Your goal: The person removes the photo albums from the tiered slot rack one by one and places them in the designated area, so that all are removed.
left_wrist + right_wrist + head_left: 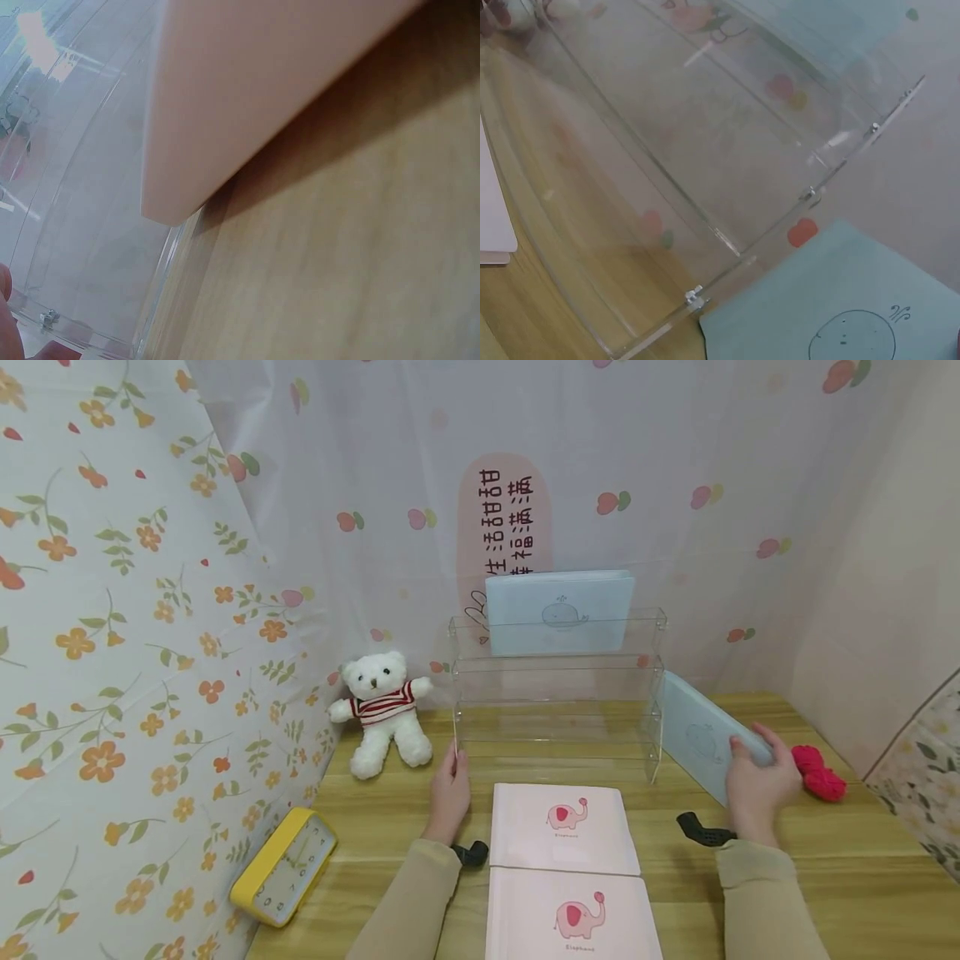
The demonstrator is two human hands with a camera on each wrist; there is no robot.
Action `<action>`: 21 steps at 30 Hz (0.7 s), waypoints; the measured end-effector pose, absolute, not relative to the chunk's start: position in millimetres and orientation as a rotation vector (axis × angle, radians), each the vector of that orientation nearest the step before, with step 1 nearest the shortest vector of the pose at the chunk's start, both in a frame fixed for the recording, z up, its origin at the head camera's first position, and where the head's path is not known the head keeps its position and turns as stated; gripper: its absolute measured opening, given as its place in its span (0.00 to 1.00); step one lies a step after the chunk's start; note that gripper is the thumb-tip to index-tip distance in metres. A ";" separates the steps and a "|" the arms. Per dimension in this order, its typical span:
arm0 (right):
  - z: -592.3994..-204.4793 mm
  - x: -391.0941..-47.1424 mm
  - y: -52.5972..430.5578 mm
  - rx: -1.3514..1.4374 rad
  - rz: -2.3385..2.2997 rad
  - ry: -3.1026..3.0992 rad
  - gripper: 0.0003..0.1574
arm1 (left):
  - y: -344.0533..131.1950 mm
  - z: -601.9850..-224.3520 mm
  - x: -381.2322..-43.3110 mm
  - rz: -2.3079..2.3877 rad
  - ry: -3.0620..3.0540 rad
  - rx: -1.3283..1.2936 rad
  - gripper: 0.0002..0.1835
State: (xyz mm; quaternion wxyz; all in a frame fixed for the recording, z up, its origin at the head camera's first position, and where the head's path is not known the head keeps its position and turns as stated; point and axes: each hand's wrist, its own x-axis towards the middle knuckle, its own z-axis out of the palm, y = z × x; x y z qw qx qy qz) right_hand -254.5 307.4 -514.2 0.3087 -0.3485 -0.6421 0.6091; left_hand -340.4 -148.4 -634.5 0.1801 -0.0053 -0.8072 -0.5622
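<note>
A clear acrylic tiered rack stands on the wooden table. My left hand grips the lower part of its left side panel, and its fingertips show at the panel in the left wrist view. In my right hand is a light blue booklet with a whale drawing, held tilted by its right edge just outside the rack's right side. Another blue whale booklet stands upright in the rack's top tier. Two pink elephant booklets lie one before the other in front of the rack.
A white teddy bear in a striped sweater sits left of the rack. At the front left stands a yellow clock. Bright pink yarn lies beyond my right hand. Printed cloth hangs behind the table.
</note>
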 end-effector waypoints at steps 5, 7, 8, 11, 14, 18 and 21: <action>-518.8 -255.9 311.3 -0.866 1.523 -1.831 0.28 | -145.8 -621.7 -331.6 -1.534 -2.278 -0.036 0.31; -521.6 -256.5 312.3 -0.830 1.516 -1.853 0.29 | -143.8 -610.3 -323.4 -1.536 -2.281 -0.046 0.31; -523.3 -256.7 312.7 -0.806 1.504 -1.865 0.30 | -143.2 -604.8 -319.2 -1.548 -2.283 -0.051 0.31; -527.9 -256.7 312.4 -0.758 1.501 -1.867 0.30 | -142.2 -595.0 -312.2 -1.575 -2.294 -0.062 0.31; -532.8 -257.3 312.7 -0.740 1.482 -1.863 0.30 | -143.0 -595.7 -312.6 -1.538 -2.318 -0.057 0.33; -541.2 -259.3 315.3 -0.748 1.434 -1.875 0.29 | -144.4 -601.1 -316.2 -1.503 -2.309 -0.070 0.34; -548.1 -260.9 318.7 -0.760 1.393 -1.902 0.30 | -143.2 -595.5 -313.5 -1.581 -2.297 -0.060 0.32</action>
